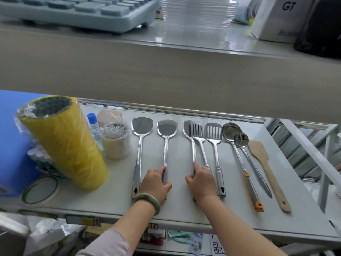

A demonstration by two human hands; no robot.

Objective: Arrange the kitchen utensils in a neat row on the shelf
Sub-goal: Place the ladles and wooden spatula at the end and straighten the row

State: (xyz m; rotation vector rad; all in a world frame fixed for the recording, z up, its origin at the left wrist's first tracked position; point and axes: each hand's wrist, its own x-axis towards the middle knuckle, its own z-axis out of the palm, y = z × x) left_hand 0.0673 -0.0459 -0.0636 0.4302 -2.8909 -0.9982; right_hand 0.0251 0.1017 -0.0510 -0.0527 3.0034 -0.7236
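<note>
Several steel utensils lie side by side on the grey shelf, heads pointing away from me. My left hand grips the handle of the second steel turner. My right hand grips the handle of the third turner, whose head lies partly under a slotted turner. The first turner rests alone at the left. Right of my hands lie another slotted turner, a large ladle with an orange-tipped handle, a smaller ladle and a wooden spatula.
A tall yellow wrapped roll stands at the shelf's left, with a white tape roll, a blue-capped bottle and a flat tape ring near it. The upper shelf overhangs, holding a keyboard, clear containers and boxes.
</note>
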